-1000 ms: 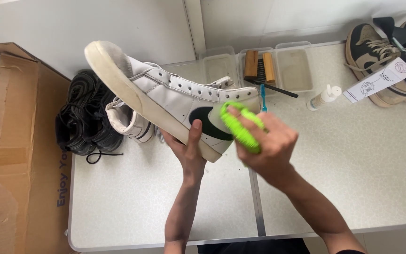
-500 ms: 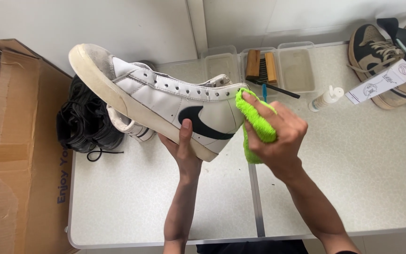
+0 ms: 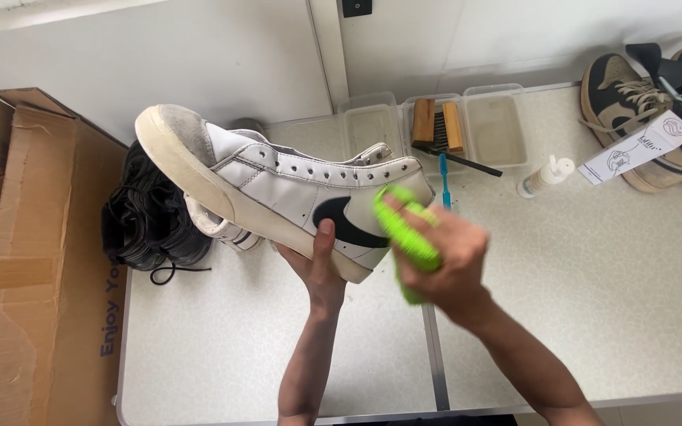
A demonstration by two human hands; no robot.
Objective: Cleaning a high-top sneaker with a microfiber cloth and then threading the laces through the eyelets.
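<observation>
Sneaker [image 3: 278,193] and cloth are the two things in hand, both held up off the table [image 3: 593,300] rather than resting on it. The white high-top sneaker, with a dark curved mark on its side and a greyish toe cap, is propped from below on the left hand [image 3: 317,268], whose thumb is pressed up against the side panel and whose fingers are closed around the sole; held that way, its side is turned up toward the camera and its toe is tilted up and to the left. The right hand [image 3: 444,260] is closed on a bright green cloth [image 3: 404,237], which is bunched against the heel end of the shoe, touching the leather just beside the dark mark. Behind the sneaker a second white shoe [image 3: 219,229] and a pile of black laces [image 3: 151,221] are partly hidden. A brown cardboard box [image 3: 33,260] is stood at the table's left edge. Three clear plastic trays [image 3: 499,130] are lined up along the wall, the middle one holding wooden brushes [image 3: 436,126]; a blue-handled brush [image 3: 443,181] and a small white squeeze bottle [image 3: 542,177] are laid near them. A tan and black pair of sneakers [image 3: 641,110] with a paper tag is set at the far right, well apart. Nothing is placed between the hands and the shoe.
</observation>
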